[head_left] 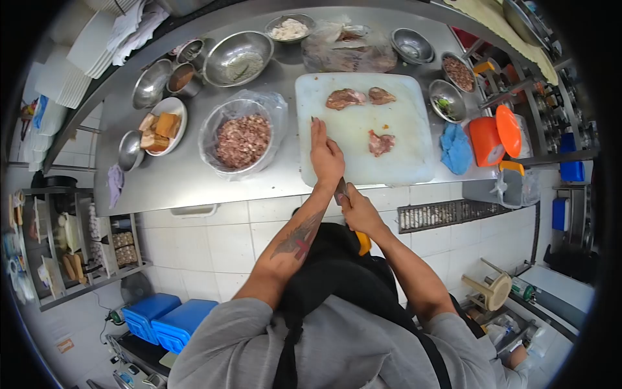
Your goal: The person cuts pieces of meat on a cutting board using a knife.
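My left hand [327,155] is over the left part of the white cutting board [405,162], fingers stretched out and holding nothing. My right hand [361,212] grips a knife [341,188] near the board's front edge. Its blade passes beside my left wrist, partly hidden, and its yellow handle shows below my right hand. Two pieces of meat, a longer one [345,98] and a smaller one [382,96], lie at the back of the board. Another piece [381,143] lies nearer the middle. Left of the board, a plastic-lined bowl [206,155] holds chopped meat [242,141].
Metal bowls [238,58] and a bagged item [350,48] stand behind. A white bowl [183,117] of browned blocks is left. A blue cloth [456,148] and orange scale [486,142] sit right. Part of a person's arm [516,356] shows at lower right.
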Demonstrator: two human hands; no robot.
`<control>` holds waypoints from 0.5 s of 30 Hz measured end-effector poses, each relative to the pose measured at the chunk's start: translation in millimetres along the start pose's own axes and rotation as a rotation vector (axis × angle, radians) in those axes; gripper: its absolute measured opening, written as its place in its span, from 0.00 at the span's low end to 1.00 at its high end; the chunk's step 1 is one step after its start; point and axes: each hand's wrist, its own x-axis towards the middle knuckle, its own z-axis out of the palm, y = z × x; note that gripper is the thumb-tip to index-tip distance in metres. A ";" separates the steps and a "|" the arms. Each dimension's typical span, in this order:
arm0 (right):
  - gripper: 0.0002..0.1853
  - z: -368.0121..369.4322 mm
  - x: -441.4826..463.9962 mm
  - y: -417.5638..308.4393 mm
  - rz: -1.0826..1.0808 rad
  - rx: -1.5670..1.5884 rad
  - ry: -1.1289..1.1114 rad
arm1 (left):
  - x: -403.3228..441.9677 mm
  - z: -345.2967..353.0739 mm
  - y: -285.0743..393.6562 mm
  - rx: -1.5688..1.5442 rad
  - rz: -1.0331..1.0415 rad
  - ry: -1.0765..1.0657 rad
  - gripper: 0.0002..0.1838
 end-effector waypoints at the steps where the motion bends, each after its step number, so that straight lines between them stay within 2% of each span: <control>1: 0.22 4.3 0.3 -13.3 -0.178 -0.250 0.092 | 15.5 -21.8 4.2 -0.194 -0.017 0.142 0.28; 2: 0.18 -5.1 -12.1 -54.1 -0.173 -0.202 0.035 | 31.3 -45.5 10.1 -0.394 -0.030 0.281 0.28; 3: 0.18 -11.8 -21.2 -77.9 -0.180 -0.190 0.031 | 48.0 -76.4 12.2 -0.435 -0.091 0.345 0.26; 5: 0.18 -21.4 -35.1 -110.0 -0.312 -0.354 -0.113 | 81.2 -134.3 -11.2 -0.363 -0.047 0.519 0.22; 6: 0.16 -25.8 -40.1 -114.8 -0.371 -0.438 -0.091 | 95.1 -158.3 -27.6 -0.247 0.065 0.629 0.18; 7: 0.16 -31.8 -39.9 -109.8 -0.380 -0.433 -0.080 | 99.2 -175.7 -47.8 -0.249 0.080 0.629 0.18; 9: 0.14 -49.7 -35.4 -89.5 -0.314 -0.537 -0.028 | 105.9 -199.5 -89.3 -0.130 -0.142 -0.039 0.15; 11: 0.13 -72.3 -43.3 -81.0 -0.145 -0.577 0.115 | 116.2 -223.0 -103.6 -0.234 -0.071 -0.002 0.14; 13: 0.13 -87.5 -51.4 -49.7 -0.072 -0.527 0.243 | 119.0 -232.4 -104.4 -0.350 -0.019 0.042 0.13; 15: 0.13 -96.5 -63.5 -18.8 0.004 -0.464 0.271 | 127.6 -235.6 -90.6 -0.095 -0.064 0.016 0.12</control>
